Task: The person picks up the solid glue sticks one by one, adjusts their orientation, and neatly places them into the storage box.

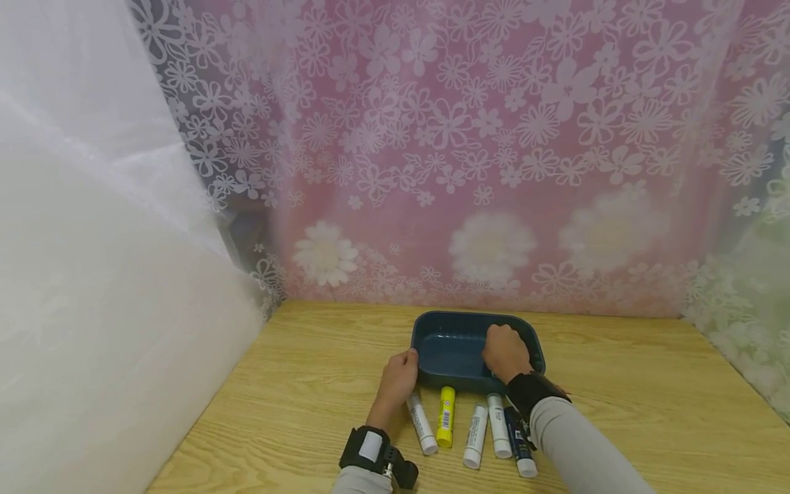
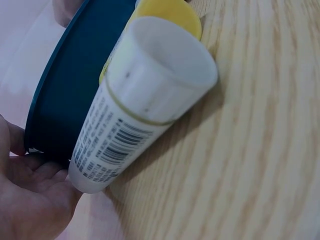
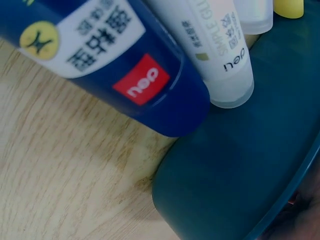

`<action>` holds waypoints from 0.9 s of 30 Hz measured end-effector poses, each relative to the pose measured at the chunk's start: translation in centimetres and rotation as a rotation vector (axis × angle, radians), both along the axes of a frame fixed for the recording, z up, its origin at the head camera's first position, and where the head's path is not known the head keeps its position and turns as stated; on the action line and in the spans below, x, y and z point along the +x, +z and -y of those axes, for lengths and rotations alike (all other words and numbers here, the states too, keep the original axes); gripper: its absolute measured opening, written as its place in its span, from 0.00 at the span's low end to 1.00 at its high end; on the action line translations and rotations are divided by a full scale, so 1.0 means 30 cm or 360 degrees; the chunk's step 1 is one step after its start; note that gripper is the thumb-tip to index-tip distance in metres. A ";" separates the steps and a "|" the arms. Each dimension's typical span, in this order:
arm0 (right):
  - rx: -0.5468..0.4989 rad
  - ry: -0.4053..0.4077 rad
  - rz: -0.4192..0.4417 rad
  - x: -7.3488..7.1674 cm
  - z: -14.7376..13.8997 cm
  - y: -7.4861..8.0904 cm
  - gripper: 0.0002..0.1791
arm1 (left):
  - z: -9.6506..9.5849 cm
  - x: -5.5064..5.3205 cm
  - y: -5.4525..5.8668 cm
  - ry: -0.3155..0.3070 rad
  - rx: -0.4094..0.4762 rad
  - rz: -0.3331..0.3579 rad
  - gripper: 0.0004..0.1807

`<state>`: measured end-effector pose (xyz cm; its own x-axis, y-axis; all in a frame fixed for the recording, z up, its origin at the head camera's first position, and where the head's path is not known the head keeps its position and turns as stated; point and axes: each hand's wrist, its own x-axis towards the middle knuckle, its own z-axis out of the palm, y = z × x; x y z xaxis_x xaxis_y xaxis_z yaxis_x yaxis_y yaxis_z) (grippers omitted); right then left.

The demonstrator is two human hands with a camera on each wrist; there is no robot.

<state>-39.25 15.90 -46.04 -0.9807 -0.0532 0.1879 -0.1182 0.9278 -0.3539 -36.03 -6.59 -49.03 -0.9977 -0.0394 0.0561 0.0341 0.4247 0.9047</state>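
Note:
A dark teal plastic tray (image 1: pixel 453 381) stands on the table. My left hand (image 1: pixel 398 379) pinches its left rim, thumb on top and fingers against the outer wall, as the left wrist view (image 2: pixel 37 187) confirms. Inside the tray's right half is my right hand (image 1: pixel 506 352), knuckles up and fingers bent down; whether they hold anything is hidden. In front of the tray lie several glue sticks: a white glue stick (image 1: pixel 422 424) near my left hand, a yellow glue stick (image 1: pixel 446 417), two more white ones, and a dark blue glue stick (image 3: pixel 145 75) below my right wrist.
The wooden table (image 1: pixel 296 398) extends to both sides of the tray. A pink floral curtain (image 1: pixel 469 171) hangs behind its back edge. White sheeting (image 1: pixel 123 274) slopes along the left side.

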 end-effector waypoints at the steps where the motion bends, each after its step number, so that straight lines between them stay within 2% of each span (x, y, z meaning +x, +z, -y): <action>1: 0.0000 0.0005 -0.0010 0.001 0.001 0.001 0.04 | 0.000 0.001 0.000 -0.0002 0.0003 0.0001 0.22; 12: -0.0013 0.0051 -0.0112 0.019 0.005 0.003 0.08 | 0.006 0.002 -0.006 -0.0039 0.0015 -0.0023 0.24; 27: -0.0062 0.0069 -0.0107 0.034 0.001 0.014 0.12 | 0.003 -0.001 -0.006 -0.0021 0.0004 -0.0004 0.23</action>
